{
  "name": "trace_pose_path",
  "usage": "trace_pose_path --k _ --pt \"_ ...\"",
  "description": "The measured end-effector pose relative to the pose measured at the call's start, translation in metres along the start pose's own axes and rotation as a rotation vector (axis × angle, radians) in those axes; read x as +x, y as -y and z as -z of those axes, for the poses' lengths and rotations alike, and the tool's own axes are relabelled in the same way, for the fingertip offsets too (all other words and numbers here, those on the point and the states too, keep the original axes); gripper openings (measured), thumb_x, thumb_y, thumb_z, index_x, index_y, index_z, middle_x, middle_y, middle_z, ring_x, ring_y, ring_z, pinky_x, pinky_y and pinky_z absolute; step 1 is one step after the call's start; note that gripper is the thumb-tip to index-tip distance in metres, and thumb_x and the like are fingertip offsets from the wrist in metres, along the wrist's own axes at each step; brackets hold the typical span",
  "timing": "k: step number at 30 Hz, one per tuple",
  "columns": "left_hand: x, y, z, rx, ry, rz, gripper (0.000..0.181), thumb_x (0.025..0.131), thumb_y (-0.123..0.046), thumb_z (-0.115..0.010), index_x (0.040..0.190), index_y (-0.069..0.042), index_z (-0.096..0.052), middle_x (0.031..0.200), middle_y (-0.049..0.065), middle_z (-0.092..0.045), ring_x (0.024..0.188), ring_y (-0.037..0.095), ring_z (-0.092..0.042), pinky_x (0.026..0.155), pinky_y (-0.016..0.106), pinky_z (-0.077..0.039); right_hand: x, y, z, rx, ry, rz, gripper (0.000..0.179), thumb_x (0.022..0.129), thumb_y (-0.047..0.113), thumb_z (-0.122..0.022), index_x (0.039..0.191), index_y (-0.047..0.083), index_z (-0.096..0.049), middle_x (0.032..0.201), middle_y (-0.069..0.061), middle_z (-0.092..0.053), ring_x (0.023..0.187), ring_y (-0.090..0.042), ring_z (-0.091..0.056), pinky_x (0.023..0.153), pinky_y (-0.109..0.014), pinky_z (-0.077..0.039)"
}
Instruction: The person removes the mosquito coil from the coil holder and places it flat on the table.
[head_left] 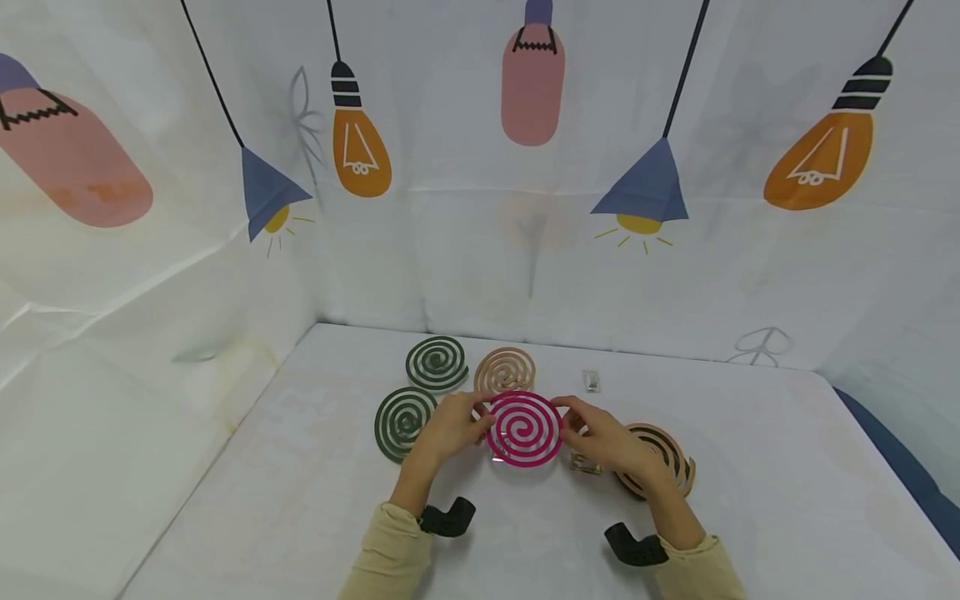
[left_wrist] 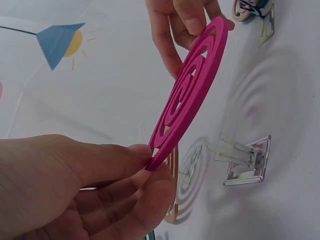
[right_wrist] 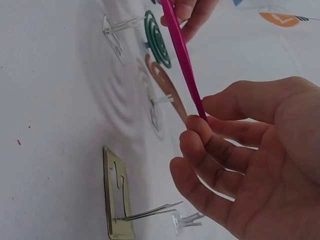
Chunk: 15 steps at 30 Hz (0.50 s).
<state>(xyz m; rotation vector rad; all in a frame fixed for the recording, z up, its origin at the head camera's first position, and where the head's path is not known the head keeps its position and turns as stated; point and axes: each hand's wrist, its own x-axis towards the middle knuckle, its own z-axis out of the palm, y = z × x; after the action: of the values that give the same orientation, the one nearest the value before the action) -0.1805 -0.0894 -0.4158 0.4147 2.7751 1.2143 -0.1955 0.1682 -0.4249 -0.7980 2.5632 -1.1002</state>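
Note:
Both hands hold a pink mosquito coil (head_left: 522, 429) above the table, pinching it at opposite edges. My left hand (head_left: 452, 427) has thumb and fingers on its left rim. On the right rim are the thumb and fingertips of my right hand (head_left: 606, 437). In the left wrist view the coil (left_wrist: 200, 95) is tilted, apart from the small silver stand (left_wrist: 247, 162) with upright prongs on the table below. A gold-coloured metal stand (right_wrist: 111, 195) lies near my right hand in the right wrist view, one thin prong raised.
Two green coils (head_left: 406, 423) and a tan coil (head_left: 506, 368) are at the left and back of the white table (head_left: 300, 500). A tan-and-dark coil (head_left: 678, 467) lies partly under my right forearm. Another small stand (head_left: 592, 382) is farther back. A printed cloth (head_left: 465, 250) hangs behind.

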Motion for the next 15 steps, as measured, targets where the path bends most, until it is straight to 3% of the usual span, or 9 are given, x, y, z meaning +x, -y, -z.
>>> trace_pose_path --k 15 --pt "0.0033 0.0011 -0.0052 0.087 -0.039 -0.056 0.037 0.089 -0.016 -0.064 0.122 -0.001 -0.061 0.091 0.007 -0.07 0.061 0.005 -0.058 0.05 0.019 -0.043 -0.0019 -0.003 0.0051 -0.019 -0.01 0.017 0.042 0.093 0.01 -0.054 0.134 0.002 -0.046 0.093 -0.005 -0.057 0.087 -0.015 -0.054 0.064 -0.021 -0.046"
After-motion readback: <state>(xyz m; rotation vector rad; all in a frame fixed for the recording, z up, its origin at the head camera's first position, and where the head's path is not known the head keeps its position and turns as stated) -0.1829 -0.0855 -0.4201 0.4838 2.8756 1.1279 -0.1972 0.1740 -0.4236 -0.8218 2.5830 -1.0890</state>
